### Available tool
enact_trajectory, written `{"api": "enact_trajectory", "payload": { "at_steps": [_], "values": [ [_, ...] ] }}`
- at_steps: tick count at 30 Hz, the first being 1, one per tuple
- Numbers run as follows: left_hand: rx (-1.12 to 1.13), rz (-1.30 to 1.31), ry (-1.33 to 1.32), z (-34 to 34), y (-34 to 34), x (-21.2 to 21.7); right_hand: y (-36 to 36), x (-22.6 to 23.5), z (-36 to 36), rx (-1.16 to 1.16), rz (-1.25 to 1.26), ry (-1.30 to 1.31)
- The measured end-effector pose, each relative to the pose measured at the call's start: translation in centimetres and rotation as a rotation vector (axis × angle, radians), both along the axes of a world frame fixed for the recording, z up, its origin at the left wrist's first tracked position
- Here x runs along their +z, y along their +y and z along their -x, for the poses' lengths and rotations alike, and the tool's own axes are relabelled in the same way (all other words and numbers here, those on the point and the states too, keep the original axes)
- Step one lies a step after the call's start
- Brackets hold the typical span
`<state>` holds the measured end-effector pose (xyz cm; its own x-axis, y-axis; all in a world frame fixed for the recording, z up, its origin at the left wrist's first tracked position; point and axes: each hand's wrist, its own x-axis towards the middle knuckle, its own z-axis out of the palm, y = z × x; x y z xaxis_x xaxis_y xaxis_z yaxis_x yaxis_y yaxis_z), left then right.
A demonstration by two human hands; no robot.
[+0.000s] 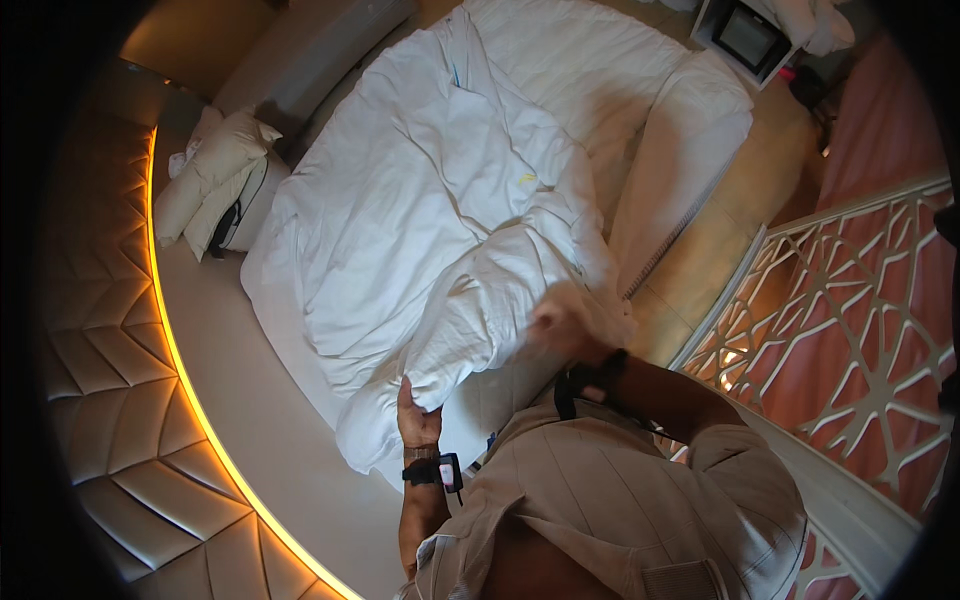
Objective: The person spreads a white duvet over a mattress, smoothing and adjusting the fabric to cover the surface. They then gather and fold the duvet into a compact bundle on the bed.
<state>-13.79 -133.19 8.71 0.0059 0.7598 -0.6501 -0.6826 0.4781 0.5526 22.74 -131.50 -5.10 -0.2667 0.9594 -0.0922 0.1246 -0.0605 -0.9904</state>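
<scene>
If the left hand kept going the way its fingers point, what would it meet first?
The left hand already grips the white duvet; pushing on, it would likely meet only more bunched duvet, though depth is unclear.

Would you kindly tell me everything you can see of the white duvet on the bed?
The duvet is white, soft-looking cloth, heavily creased and bunched. It lies slantwise across the round bed, its near end gathered into thick folds. The left hand grips its lower edge; the right hand, blurred, is at its near right corner.

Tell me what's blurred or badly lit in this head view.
Head view: the right hand is motion-blurred on the white duvet; the left hand is sharp, gripping its edge; orange strip light glows along the padded wall; edges curve, corners go black.
</scene>
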Motion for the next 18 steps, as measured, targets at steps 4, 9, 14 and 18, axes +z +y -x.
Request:
{"api": "enact_trajectory", "payload": {
  "at_steps": [4, 9, 14, 18],
  "values": [
    [0.082, 0.065, 0.111, -1.4, -0.4, 1.1, 2.2, -1.6, -12.0, -0.779, -0.205, -0.866],
    [0.086, 0.113, 0.133, -2.3, 0.8, 1.4, 4.1, -3.6, -10.1, -0.303, 0.506, -0.346],
    [0.17, 0.119, 0.378, 0.5, 0.5, 0.9, 5.2, -4.9, -11.3, -0.076, 0.582, -0.408],
    [0.269, 0.097, 0.48, 5.4, 4.8, -3.4, 3.0, -14.1, -40.5, -0.066, -0.409, -1.481]
  ]
}}
